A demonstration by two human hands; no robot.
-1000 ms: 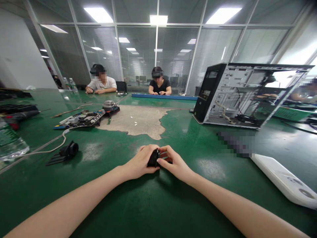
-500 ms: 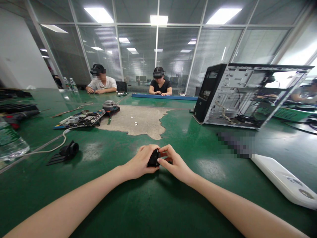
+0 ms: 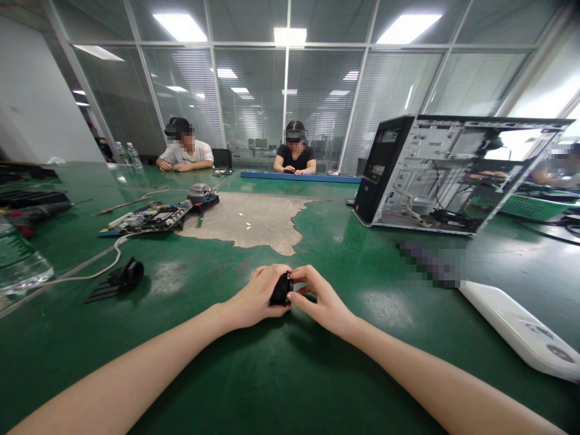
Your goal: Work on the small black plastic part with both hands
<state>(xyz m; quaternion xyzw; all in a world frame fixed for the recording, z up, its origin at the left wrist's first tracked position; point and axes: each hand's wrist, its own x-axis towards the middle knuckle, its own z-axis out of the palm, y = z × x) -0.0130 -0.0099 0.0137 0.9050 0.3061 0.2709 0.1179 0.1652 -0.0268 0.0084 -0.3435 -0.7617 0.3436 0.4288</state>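
Note:
Between my two hands, just above the green tabletop (image 3: 235, 368), is a small black boxy part (image 3: 280, 291) whose kind I cannot make out. My left hand (image 3: 257, 296) wraps round it from the left, thumb below and fingers over the top. From the right, the thumb and fingertips of my right hand (image 3: 322, 302) pinch its right side. My fingers hide much of the part, so its far side does not show.
An opened computer case (image 3: 385, 172) stands at the back right, with a white device (image 3: 516, 326) nearer. Circuit boards (image 3: 149, 217), a black fan-like piece (image 3: 127, 275), a cable (image 3: 104, 272) and a water bottle (image 3: 22, 257) are at left. Two people sit opposite.
My hands and the black part have hardly moved. A slightly wider strip of the part shows between my fingertips on its right side.

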